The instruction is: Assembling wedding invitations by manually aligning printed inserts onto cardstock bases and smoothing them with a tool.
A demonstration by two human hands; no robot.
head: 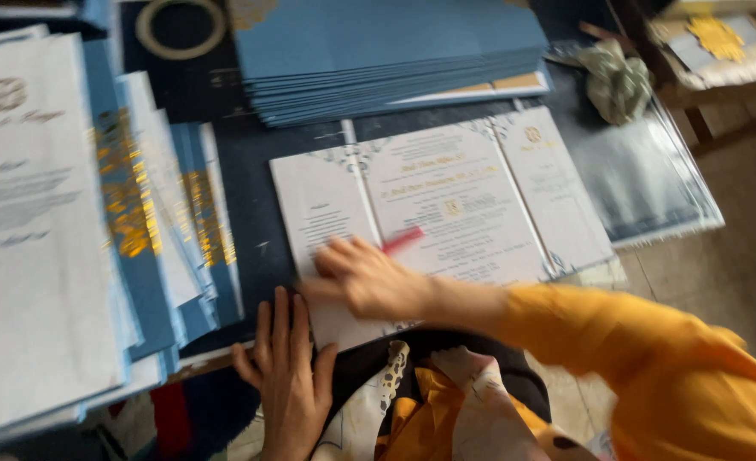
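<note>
White card, folded into three panels and printed with fine text and gold marks, lies spread open near the front edge of the dark table, roughly at its middle; the right hand, blurred, rests on the card's left panel with its fingers curled around a red pen whose tip points up and to the right; the left hand lies flat and open at the front edge of the table, fingers spread, just beside the card's lower left corner, though whether it touches the card cannot be told; an orange sleeve covers the right arm; left of the card, fanned stacks of blue and white cards with gold foil run along the left edge; a neat pile of blue covers sits at the back edge; a roll of tape lies at the back left; a crumpled green cloth sits at the back right corner, above a clear plastic sleeve just beside the card's right panel.
</note>
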